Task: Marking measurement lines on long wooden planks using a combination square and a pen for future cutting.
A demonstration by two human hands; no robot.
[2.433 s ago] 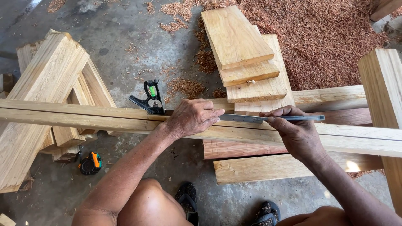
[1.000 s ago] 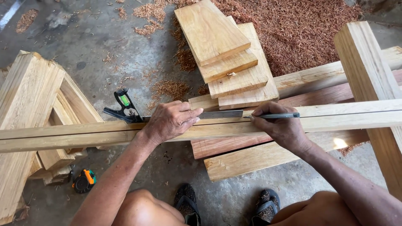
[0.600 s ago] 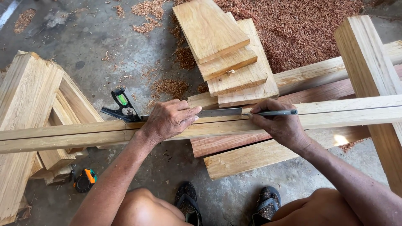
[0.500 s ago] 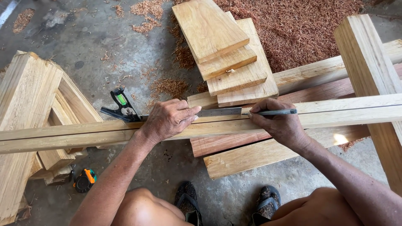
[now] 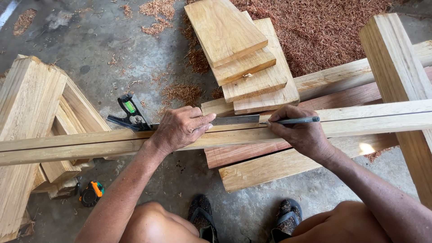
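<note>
Hands (image 5: 182,130) two, pencil (image 5: 294,120) one, square (image 5: 135,118) one

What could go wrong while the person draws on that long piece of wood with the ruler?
The left hand alone pins the combination square against the long wooden strip; if it slips, the line from the pencil in the right hand may wander. The narrow strip spans supports and might shift or flex under pressure.

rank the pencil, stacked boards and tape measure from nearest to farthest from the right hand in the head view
1. Pencil: held in the right hand.
2. Stacked boards: on the floor beyond the hand.
3. Tape measure: on the floor far to the left.
</note>
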